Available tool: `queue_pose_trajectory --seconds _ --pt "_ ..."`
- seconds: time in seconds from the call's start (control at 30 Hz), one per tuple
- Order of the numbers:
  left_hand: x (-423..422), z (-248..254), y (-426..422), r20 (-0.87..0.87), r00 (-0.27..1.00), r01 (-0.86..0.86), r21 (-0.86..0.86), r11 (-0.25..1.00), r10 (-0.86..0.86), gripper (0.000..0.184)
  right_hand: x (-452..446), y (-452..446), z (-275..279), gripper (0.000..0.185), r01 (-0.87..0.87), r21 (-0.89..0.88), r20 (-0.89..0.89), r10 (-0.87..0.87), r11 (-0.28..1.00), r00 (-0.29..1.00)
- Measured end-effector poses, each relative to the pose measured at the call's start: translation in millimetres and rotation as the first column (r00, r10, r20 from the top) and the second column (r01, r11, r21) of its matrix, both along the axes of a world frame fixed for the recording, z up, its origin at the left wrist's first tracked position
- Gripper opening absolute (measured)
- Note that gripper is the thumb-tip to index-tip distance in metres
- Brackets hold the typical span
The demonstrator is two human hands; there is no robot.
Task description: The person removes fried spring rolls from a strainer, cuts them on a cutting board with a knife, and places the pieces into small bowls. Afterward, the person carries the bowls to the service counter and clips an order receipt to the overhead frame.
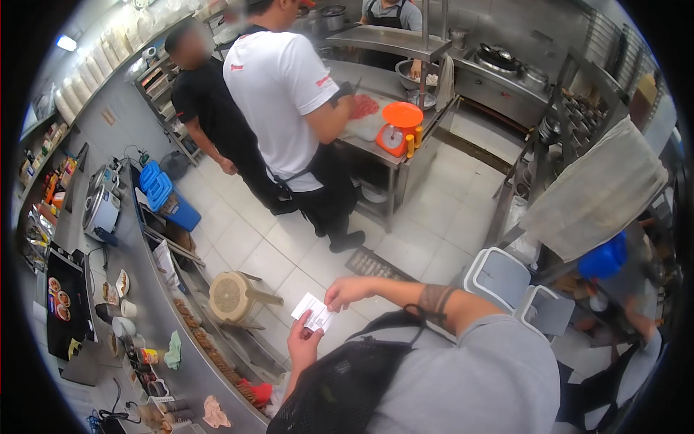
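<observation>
A small white paper slip (314,311) with printed lines is held in front of my body, above the tiled floor. My left hand (304,340) grips its lower edge, thumb and fingers closed on the paper. At the slip's right corner, my right hand (348,292) pinches it with the fingertips. The print is too small to read. Below my hands, black mesh fabric (347,383) covers part of my grey shirt.
A beige stool (233,298) stands to the left, near a long steel counter (177,347). Two people stand ahead by a work table with red meat (363,106) and an orange scale (399,130). Another person is behind it. Grey bins (499,278) stand at right, near another person.
</observation>
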State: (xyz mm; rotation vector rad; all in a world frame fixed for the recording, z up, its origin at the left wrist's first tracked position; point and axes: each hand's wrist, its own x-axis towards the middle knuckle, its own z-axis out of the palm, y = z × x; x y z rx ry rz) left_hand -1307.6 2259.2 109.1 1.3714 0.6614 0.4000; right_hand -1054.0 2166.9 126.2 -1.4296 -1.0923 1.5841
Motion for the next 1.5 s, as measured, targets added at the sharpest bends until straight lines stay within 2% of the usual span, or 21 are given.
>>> queue_pose_trajectory --seconds 0.13,0.27,0.4,0.57,0.77,0.87,0.93,1.07,1.13,1.2,1.27,1.33,1.4,1.47,1.5 --pt "48 9 -36 0.008 0.999 0.035 0.048 0.998 -0.035 0.058 43 -48 19 0.023 0.048 -0.012 0.016 -0.048 0.999 0.999" --pt "108 12 -88 -0.028 0.997 0.073 0.033 0.997 -0.072 0.058 93 -106 -4 0.028 0.078 0.004 -0.025 -0.078 0.997 0.997" --pt "154 15 -141 -0.071 0.992 0.101 -0.008 0.995 -0.101 0.057 129 -167 -25 0.028 0.149 -0.050 -0.149 -0.155 0.988 0.977" --pt "168 19 -176 -0.151 0.985 0.092 0.024 0.995 -0.087 0.059 145 -203 -41 0.028 0.174 -0.138 -0.272 -0.206 0.975 0.940" --pt "163 21 -181 -0.188 0.981 0.051 0.063 0.997 -0.039 0.057 136 -193 -56 0.024 0.120 -0.065 -0.294 -0.134 0.991 0.946" --pt "148 27 -183 -0.190 0.980 -0.033 0.128 0.991 0.057 0.057 129 -166 -54 0.023 0.010 -0.070 -0.304 -0.031 0.997 0.952" --pt "134 29 -187 -0.216 0.969 -0.091 0.149 0.985 0.122 0.057 120 -149 -57 0.029 -0.139 -0.092 -0.335 0.101 0.986 0.937" --pt "90 13 -193 -0.138 0.928 -0.339 0.070 0.938 0.346 0.060 105 -113 -34 0.021 -0.287 -0.050 -0.159 0.276 0.957 0.948" --pt "57 15 -184 -0.136 0.895 -0.391 0.219 0.894 0.425 0.061 93 -93 -15 0.021 -0.350 -0.055 0.007 0.351 0.935 0.936" --pt "14 53 -173 -0.313 0.801 -0.372 0.408 0.834 0.511 0.068 73 -78 -8 0.021 -0.339 -0.061 0.029 0.341 0.939 0.939" --pt "-40 72 -161 -0.213 0.674 -0.625 0.345 0.700 0.707 0.061 51 -63 2 0.020 -0.379 -0.103 0.033 0.384 0.920 0.923" --pt "-106 67 -142 0.136 0.560 -0.823 0.213 0.528 0.817 0.063 24 -47 0 0.020 -0.382 -0.142 0.031 0.390 0.913 0.920" --pt "-162 119 -143 0.300 0.449 -0.889 0.053 0.455 0.842 0.068 -4 -28 4 0.019 -0.433 -0.183 0.034 0.446 0.883 0.895" --pt "-215 147 -149 0.407 0.358 -0.923 0.021 0.384 0.840 0.072 -34 -17 3 0.017 -0.381 -0.268 0.075 0.414 0.885 0.907" --pt "-239 157 -152 0.400 0.321 -0.936 -0.003 0.352 0.859 0.072 -46 -9 -2 0.017 -0.411 -0.275 0.118 0.455 0.869 0.883"
